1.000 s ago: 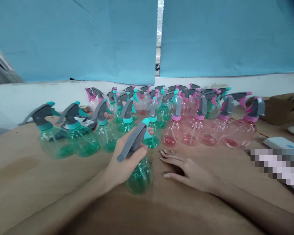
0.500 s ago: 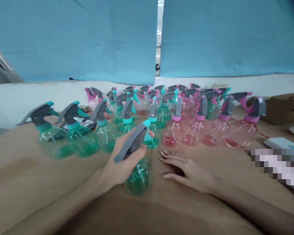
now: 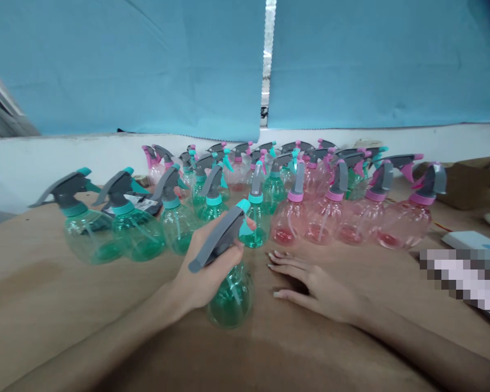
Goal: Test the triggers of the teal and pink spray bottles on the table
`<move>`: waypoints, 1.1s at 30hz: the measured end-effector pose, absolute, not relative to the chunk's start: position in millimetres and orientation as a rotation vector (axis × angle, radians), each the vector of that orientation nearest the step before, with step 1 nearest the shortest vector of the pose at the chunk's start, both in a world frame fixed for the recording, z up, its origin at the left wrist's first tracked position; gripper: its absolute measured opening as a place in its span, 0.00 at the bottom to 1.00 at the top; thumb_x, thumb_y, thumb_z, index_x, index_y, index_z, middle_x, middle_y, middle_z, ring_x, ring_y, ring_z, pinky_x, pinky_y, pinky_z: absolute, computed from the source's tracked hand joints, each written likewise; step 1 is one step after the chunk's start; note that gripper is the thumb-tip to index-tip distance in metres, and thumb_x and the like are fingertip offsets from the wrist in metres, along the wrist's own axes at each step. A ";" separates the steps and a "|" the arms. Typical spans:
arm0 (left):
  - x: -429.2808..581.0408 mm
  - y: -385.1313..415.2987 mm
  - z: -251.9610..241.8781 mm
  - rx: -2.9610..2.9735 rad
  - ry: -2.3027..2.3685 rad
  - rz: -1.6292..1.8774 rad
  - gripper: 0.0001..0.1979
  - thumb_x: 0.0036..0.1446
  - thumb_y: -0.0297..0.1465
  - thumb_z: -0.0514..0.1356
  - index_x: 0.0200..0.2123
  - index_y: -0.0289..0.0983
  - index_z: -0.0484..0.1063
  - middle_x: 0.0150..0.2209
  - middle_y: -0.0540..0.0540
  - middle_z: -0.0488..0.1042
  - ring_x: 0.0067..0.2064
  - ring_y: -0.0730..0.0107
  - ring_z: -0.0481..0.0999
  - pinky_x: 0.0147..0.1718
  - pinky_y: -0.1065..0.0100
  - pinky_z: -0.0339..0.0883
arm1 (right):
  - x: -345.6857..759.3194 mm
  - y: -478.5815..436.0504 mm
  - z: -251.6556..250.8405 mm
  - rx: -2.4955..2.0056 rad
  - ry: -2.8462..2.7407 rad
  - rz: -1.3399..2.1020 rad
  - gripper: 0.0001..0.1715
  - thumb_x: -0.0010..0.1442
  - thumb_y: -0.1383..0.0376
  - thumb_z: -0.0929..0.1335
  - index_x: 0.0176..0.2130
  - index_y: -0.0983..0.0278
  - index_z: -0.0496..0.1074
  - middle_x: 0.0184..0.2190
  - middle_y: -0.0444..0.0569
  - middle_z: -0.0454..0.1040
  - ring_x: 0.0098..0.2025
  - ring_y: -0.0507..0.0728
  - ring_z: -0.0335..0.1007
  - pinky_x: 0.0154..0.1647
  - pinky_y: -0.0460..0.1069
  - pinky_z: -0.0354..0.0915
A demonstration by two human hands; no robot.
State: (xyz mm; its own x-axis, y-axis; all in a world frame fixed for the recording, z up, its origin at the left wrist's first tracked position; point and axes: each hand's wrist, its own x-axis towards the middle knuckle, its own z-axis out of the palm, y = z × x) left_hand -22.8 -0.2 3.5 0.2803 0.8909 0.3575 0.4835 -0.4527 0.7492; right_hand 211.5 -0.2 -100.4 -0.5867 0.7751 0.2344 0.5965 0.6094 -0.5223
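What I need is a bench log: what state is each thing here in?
Near green see-through plastic spray bottle: upright, grey trigger head on, gripped at the neck.
Left hand: closed round that bottle.
Right hand: open, flat on the brown table.
Other green spray bottles: upright, heads on.
Pink see-through spray bottles: upright, heads on.

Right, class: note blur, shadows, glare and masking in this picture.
Head view: soft even light, little glare; faint shadow under the right hand; green spray bottle in the left hand fairly sharp, back-row bottles blurred; pixelated patch masks something at right.
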 end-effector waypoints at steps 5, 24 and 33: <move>-20.4 -2.2 1.6 1.995 1.341 1.072 0.03 0.52 0.31 0.55 0.31 0.42 0.66 0.29 0.52 0.72 0.30 0.68 0.72 0.26 0.69 0.63 | 210.8 -0.9 -98.1 -1.115 -2.406 0.539 0.32 0.60 0.50 0.63 0.60 0.59 0.59 0.61 0.47 0.59 0.63 0.59 0.52 0.62 0.57 0.53; -15.4 -2.9 7.7 1.935 1.255 1.091 0.02 0.49 0.31 0.55 0.28 0.40 0.67 0.27 0.52 0.71 0.27 0.70 0.70 0.26 0.70 0.65 | 211.6 -0.5 -98.7 -1.087 -2.378 0.558 0.31 0.60 0.51 0.64 0.59 0.57 0.60 0.60 0.47 0.60 0.62 0.61 0.52 0.61 0.59 0.54; -15.7 -2.0 8.6 1.941 1.288 1.070 0.08 0.48 0.31 0.55 0.34 0.42 0.69 0.27 0.52 0.71 0.27 0.68 0.71 0.26 0.69 0.65 | 211.5 -1.3 -97.5 -1.082 -2.389 0.545 0.31 0.60 0.51 0.64 0.59 0.58 0.60 0.60 0.48 0.60 0.63 0.60 0.52 0.62 0.59 0.53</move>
